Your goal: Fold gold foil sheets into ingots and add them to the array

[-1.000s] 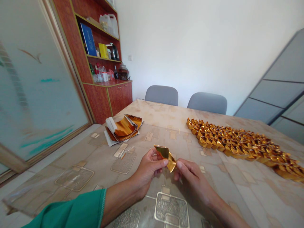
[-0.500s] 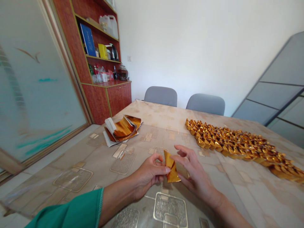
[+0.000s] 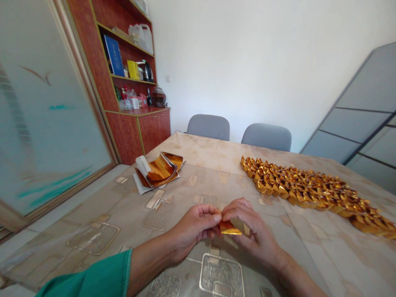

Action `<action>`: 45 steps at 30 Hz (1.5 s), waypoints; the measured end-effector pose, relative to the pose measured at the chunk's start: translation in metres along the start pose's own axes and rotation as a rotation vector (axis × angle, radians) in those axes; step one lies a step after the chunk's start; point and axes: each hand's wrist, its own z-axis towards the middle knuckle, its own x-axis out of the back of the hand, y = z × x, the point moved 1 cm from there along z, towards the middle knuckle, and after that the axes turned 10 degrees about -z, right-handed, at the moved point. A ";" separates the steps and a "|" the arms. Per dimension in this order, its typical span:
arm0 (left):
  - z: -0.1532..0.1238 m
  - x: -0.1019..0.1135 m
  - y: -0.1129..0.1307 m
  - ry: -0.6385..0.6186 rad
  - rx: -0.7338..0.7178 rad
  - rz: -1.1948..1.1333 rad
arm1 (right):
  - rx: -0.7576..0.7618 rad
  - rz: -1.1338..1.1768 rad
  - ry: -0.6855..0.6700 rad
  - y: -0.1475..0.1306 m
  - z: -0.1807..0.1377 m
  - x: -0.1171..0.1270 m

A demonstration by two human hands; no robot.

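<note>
My left hand point(image 3: 194, 227) and my right hand point(image 3: 250, 229) meet over the table's near middle, both pinched on one small folded piece of gold foil paper point(image 3: 229, 228). Only a thin gold edge of it shows between the fingers. A green sleeve covers my left forearm. A long bed of several folded gold paper ingots point(image 3: 309, 189) lies on the table to the right. A stack of gold foil sheets point(image 3: 159, 169) with curled top sheets lies to the left, beyond my hands.
The table point(image 3: 93, 231) wears a beige patterned cover under clear plastic. Two grey chairs point(image 3: 208, 126) stand at its far side. A red wooden cabinet point(image 3: 136, 123) with shelves of bottles and a kettle stands at the left, beside a frosted sliding door.
The gold paper was held up and partly open between my hands. My right hand let go briefly, then closed back on it, and the paper is now pressed flat and lower.
</note>
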 end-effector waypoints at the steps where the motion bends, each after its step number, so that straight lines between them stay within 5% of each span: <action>1: 0.000 0.000 0.000 -0.013 0.000 0.010 | -0.007 0.016 0.015 -0.001 0.000 -0.001; 4: 0.000 -0.001 -0.001 -0.026 -0.053 0.105 | -0.070 0.021 0.067 -0.002 0.000 -0.002; 10: -0.001 -0.008 0.004 0.072 -0.401 0.364 | -0.240 0.010 0.106 -0.001 -0.003 -0.009; 16: 0.002 -0.006 0.000 0.135 -0.386 0.366 | -0.372 0.024 0.060 -0.007 -0.006 -0.017; 23: 0.001 -0.005 -0.001 0.158 -0.360 0.301 | -0.399 0.149 0.162 -0.012 -0.003 -0.007; 36: 0.001 -0.006 -0.006 0.117 -0.193 0.178 | -0.463 0.319 0.143 -0.015 -0.003 -0.009; 40: 0.005 -0.001 -0.001 0.132 -0.071 -0.086 | -0.391 0.170 0.187 -0.006 -0.005 -0.005; 45: 0.006 0.006 0.007 0.150 0.040 -0.242 | -0.037 -0.229 0.094 0.003 -0.008 -0.002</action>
